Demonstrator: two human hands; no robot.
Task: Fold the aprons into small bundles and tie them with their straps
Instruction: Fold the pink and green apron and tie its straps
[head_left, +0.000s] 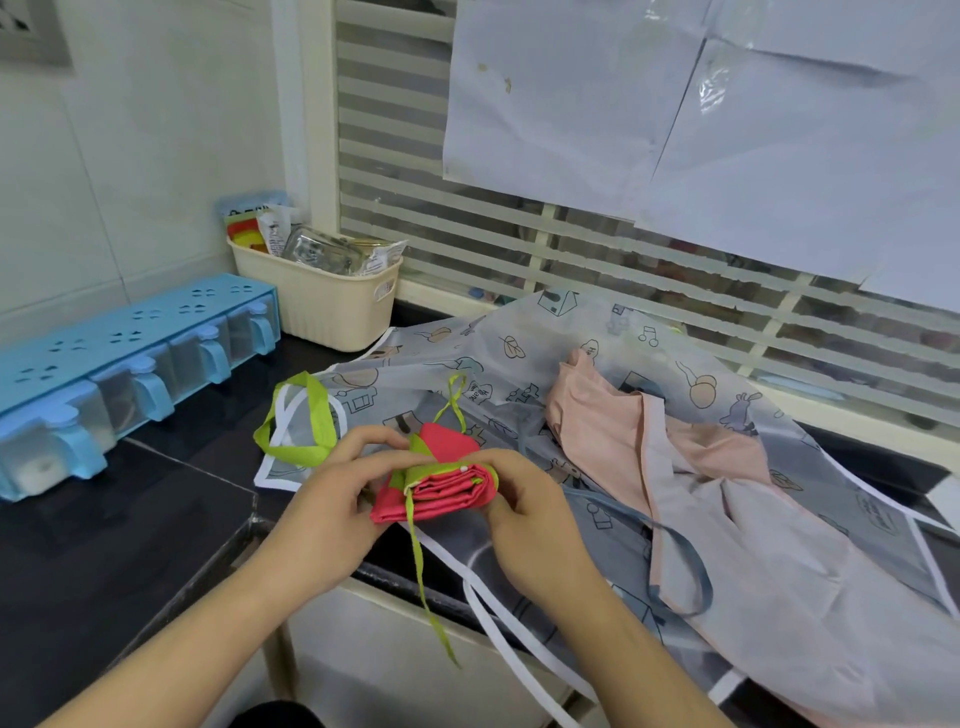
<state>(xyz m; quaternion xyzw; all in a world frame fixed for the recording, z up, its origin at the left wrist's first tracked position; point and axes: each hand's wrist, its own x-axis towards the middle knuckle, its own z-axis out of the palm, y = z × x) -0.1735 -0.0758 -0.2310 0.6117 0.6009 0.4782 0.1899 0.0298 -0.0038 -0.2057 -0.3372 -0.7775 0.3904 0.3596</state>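
Over dark counter (130, 519), both hands grip red apron bundle (441, 491).

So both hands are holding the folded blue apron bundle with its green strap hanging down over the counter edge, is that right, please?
Not quite: the bundle is red, not blue. The head view shows the left hand and right hand holding it, with its green strap hanging down over the counter edge.
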